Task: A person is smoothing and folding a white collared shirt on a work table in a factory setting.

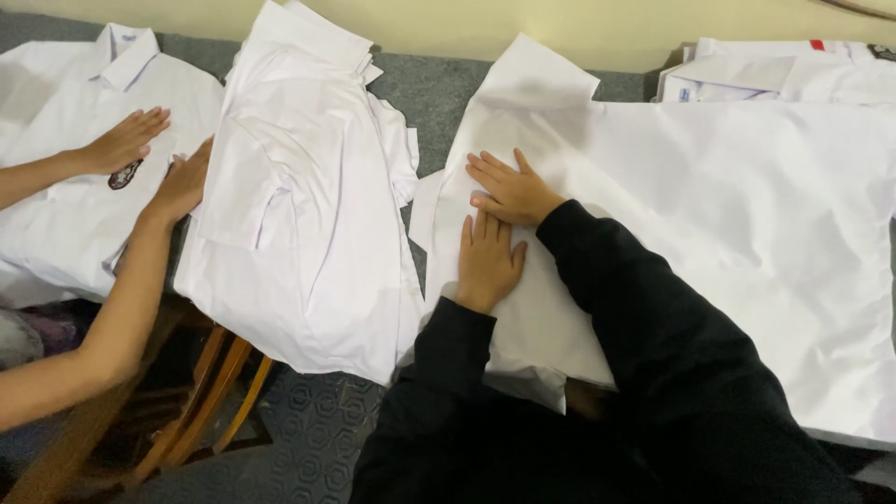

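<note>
Flat, open-palmed, left hand [487, 263] and right hand [511, 190] press the white shirt's [747, 224] left edge, its length running rightward, grasping nothing.

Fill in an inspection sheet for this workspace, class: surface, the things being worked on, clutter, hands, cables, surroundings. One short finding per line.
Surface: grey table, mostly covered in white cloth.
Job's things: white shirt spread flat, creased, under both hands.
Clutter: folded shirts piled at centre, overhanging the table edge; more folded shirts at the far right corner.
Hands: left hand and right hand lie flat on the shirt, fingers touching, holding nothing.
Cables: nothing seen.
Surroundings: another person's two bare hands press a collared shirt at left; wooden chair below; patterned floor; pale wall behind.
</note>
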